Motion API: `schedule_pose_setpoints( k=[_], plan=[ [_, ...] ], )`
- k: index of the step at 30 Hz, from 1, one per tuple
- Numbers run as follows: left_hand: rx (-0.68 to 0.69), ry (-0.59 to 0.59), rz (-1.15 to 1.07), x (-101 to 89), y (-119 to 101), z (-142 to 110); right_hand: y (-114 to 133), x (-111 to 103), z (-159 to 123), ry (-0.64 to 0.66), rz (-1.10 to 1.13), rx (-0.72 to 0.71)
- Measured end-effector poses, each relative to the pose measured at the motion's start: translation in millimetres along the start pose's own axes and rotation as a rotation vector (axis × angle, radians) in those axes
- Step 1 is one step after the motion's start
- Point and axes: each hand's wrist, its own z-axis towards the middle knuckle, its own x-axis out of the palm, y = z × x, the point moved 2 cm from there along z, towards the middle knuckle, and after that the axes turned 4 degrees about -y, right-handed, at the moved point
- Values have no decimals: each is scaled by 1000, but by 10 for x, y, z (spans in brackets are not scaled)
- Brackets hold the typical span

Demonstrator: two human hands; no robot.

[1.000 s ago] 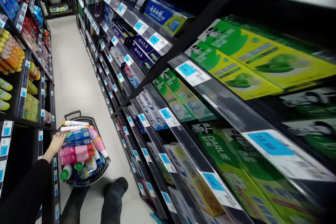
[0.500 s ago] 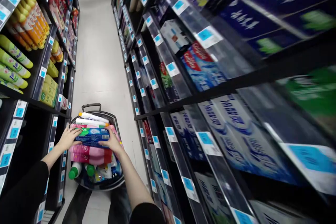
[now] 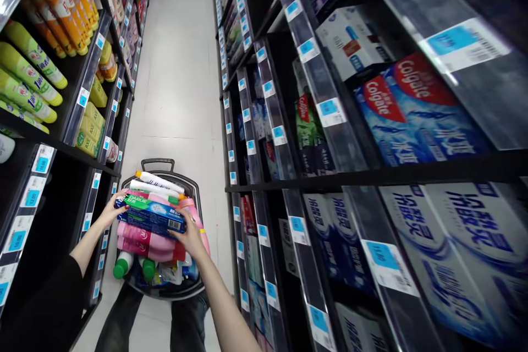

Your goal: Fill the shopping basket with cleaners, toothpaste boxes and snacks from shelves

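Observation:
A dark shopping basket (image 3: 193, 190) sits on the aisle floor in front of my legs, heaped with pink bottles, white tubes and green-capped bottles. On top lies a stack of blue and green toothpaste boxes (image 3: 150, 213). My left hand (image 3: 110, 209) grips the stack's left end, fingers curled round it. My right hand (image 3: 190, 234) grips its right end from the near side. The boxes are tilted slightly, left end higher.
Black shelving lines both sides of a narrow aisle with a pale tiled floor (image 3: 177, 77). Yellow and orange bottles (image 3: 61, 5) fill the left shelves. Colgate toothpaste boxes (image 3: 416, 113) and other boxed toothpaste fill the right shelves, with blue price tags on the rails.
The view swung left and down from the right-hand shelves to the basket. My right hand came in and joined the left on the toothpaste boxes, which are now lifted and tilted slightly.

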Motion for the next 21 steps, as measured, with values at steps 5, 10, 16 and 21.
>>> schedule_pose_setpoints(
  k=[5, 10, 16, 21],
  plan=[
    [-92, -38, -54, 33, -59, -72, 24, 66, 10, -66, 16, 21],
    [-121, -106, -17, 25, -250, -174, 95, 121, -58, -128, 40, 46],
    [-92, -145, 64, -61, -829, -64, 443, -151, 194, -121, 122, 72],
    [-165, -77, 162, 218, -1135, 799, 332, -428, 1013, -155, 168, 134]
  ],
)
